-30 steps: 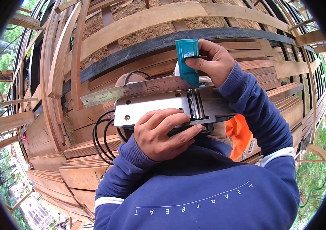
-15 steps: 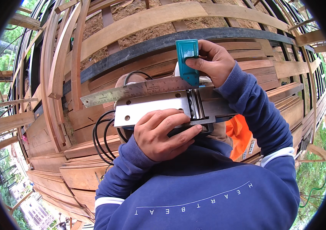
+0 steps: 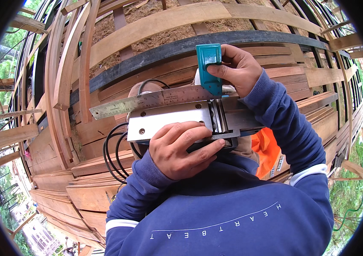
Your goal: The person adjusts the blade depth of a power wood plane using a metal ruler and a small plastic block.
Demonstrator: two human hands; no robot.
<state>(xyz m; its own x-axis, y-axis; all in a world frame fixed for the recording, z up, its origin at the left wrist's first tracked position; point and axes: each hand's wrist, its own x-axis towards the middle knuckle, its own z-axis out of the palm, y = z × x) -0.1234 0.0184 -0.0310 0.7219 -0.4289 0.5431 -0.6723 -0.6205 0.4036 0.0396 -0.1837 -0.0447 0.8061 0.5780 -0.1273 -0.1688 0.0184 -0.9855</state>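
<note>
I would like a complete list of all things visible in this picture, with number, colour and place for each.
Electric planer: one, silver sole facing up, centre, held against the chest.
Steel ruler: one, silver, lying along the planer sole.
Square handle: one, teal, upright at the ruler's right end.
Cable: one, black, looped left of the planer.
Wooden slats: many, brown, stacked all around.
Black strip: one, across the slats above.
Orange object: one, under the right arm.
Left hand: on the planer.
Right hand: fingers on the teal handle.

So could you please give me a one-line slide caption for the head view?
Left hand steadies an upturned planer while the right hand holds a square along its sole, above stacked wooden slats.
</note>
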